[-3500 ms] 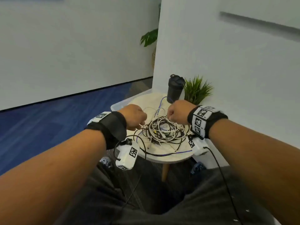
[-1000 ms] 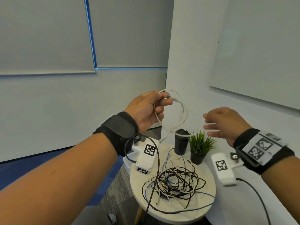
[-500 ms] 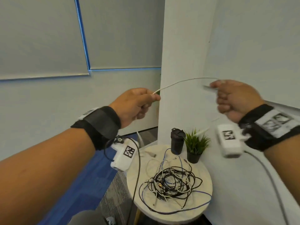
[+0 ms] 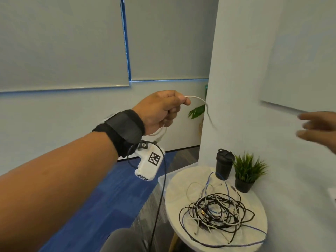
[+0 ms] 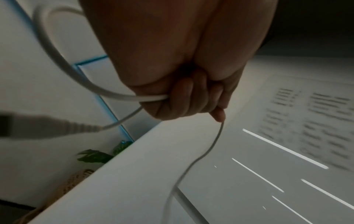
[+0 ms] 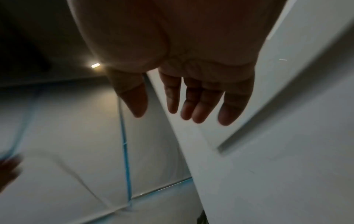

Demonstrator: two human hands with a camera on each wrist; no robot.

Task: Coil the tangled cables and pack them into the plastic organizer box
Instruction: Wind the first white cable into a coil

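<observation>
Cables point(image 4: 216, 210) lie in a tangled heap of black, white and blue strands on the round white side table point(image 4: 174, 195), which stands against the pale wall with a clear plastic organizer box point(image 4: 164, 177) showing just behind its left edge (only a corner of the box is visible). At the back of the tabletop a black lidded tumbler point(image 4: 224, 164) stands upright just beside a small potted plant point(image 4: 245, 174), a blue strand running up to the tumbler's base. Raised well above the table, the left hand point(image 4: 161, 110) is closed in a fist around a white cable point(image 4: 197, 98), one end arcing out past the thumb and drooping, the other looping below the palm to a grey plug point(image 5: 44, 127). Off to the right, the right hand point(image 4: 317, 129) hangs in the air with fingers point(image 6: 201, 104) spread and straight, holding nothing and blurred in the head view.
</observation>
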